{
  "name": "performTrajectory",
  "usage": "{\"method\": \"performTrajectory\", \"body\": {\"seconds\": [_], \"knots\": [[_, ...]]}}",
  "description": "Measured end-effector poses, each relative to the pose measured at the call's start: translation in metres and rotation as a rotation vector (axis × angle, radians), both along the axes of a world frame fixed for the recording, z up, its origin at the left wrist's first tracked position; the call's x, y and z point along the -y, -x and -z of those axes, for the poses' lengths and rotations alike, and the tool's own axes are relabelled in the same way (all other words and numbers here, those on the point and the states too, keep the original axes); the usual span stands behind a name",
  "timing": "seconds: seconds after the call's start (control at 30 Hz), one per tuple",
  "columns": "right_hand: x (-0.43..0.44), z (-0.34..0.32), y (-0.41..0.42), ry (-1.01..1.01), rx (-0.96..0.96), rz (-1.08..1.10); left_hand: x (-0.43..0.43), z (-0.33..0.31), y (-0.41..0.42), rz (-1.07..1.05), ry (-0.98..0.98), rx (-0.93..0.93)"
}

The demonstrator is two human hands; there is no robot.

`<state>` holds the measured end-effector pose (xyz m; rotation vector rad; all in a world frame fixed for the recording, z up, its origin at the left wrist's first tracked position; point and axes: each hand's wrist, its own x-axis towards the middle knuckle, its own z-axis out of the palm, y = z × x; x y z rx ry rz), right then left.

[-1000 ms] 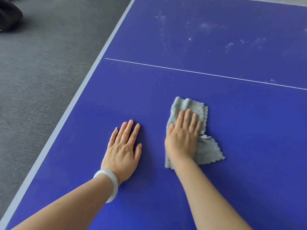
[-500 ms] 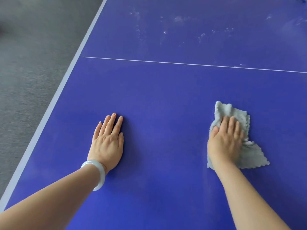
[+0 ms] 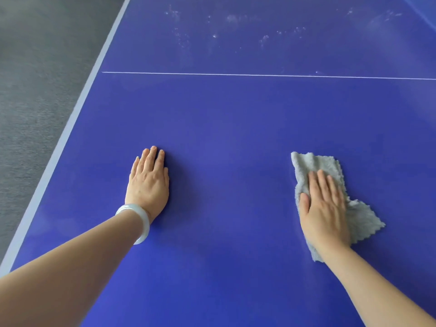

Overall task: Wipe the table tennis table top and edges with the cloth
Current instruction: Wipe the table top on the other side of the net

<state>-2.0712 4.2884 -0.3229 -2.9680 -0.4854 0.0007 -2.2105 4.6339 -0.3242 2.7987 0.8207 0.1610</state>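
The right hand lies flat on the grey cloth, fingers straight and close together, and presses it on the blue table; it grips nothing, the cloth is only under the palm. The cloth is on the near side of the white line, toward its right end. The left hand rests flat and empty, also on the near side, toward the line's left end. This near side looks clean. Beyond the line there are white dusty marks, so I judge that part, and the pale edge at the line's left end, are not yet wiped
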Motion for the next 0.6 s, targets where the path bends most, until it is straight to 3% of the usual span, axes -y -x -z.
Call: {"method": "performTrajectory", "body": {"seconds": [0.23, 0.4, 0.47, 0.53, 0.6], "knots": [[-0.003, 0.001, 0.004, 0.068, -0.015, 0.015, 0.137, -0.001, 0.020, 0.366, 0.022, -0.001], [-0.031, -0.002, 0.055, -0.006, 0.016, 0.145, 0.148, 0.002, 0.020, 0.330, -0.036, -0.076], [-0.043, 0.003, 0.096, -0.023, 0.024, 0.034, 0.148, 0.002, 0.019, 0.344, -0.026, -0.087], [-0.034, 0.006, 0.119, -0.013, 0.009, -0.217, 0.148, -0.001, 0.019, 0.350, -0.004, -0.086], [0.003, 0.004, 0.098, -0.013, -0.011, -0.408, 0.148, -0.002, 0.020, 0.349, -0.001, -0.082]]}}
